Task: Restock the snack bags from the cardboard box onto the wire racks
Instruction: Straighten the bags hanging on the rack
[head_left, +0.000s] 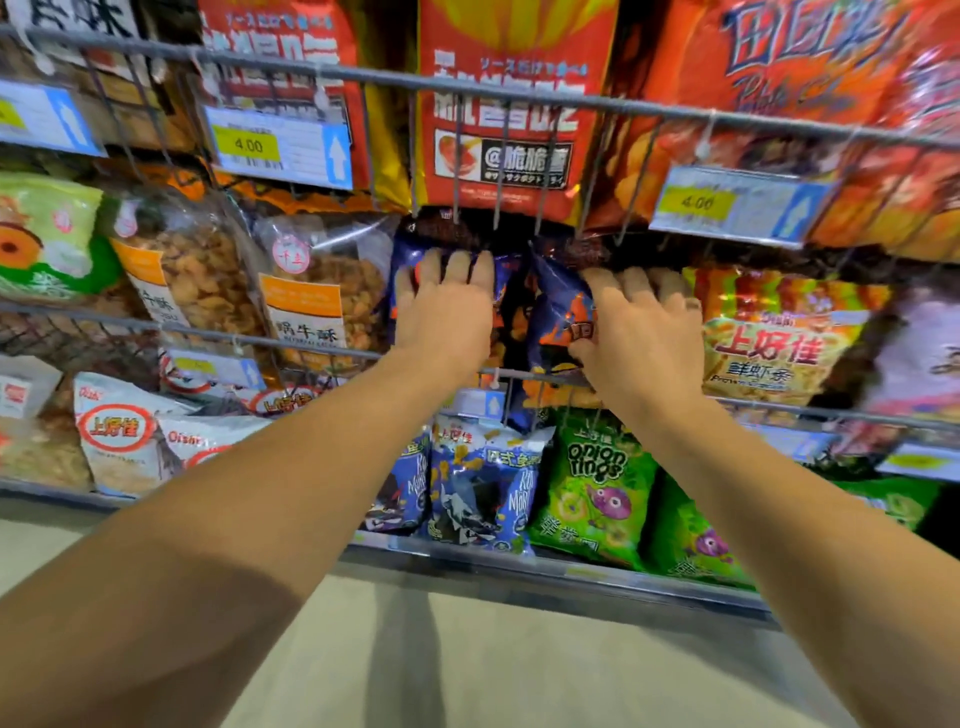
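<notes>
Dark blue snack bags with orange print (558, 317) stand in the middle wire rack (322, 351). My left hand (447, 306) lies flat against the left blue bag, fingers straight and pointing up. My right hand (634, 322) grips the right blue bag, thumb on its front and fingers curled over its top edge. Both arms reach in from below. The cardboard box is out of view.
Red-orange chip bags (509, 104) fill the upper rack behind price tags (727, 205). Clear bags of fried snacks (311, 296) sit left, a prawn-cracker bag (774, 338) right. Blue bags (483, 493) and green onion-ring bags (592, 483) stand below. Pale floor lies underneath.
</notes>
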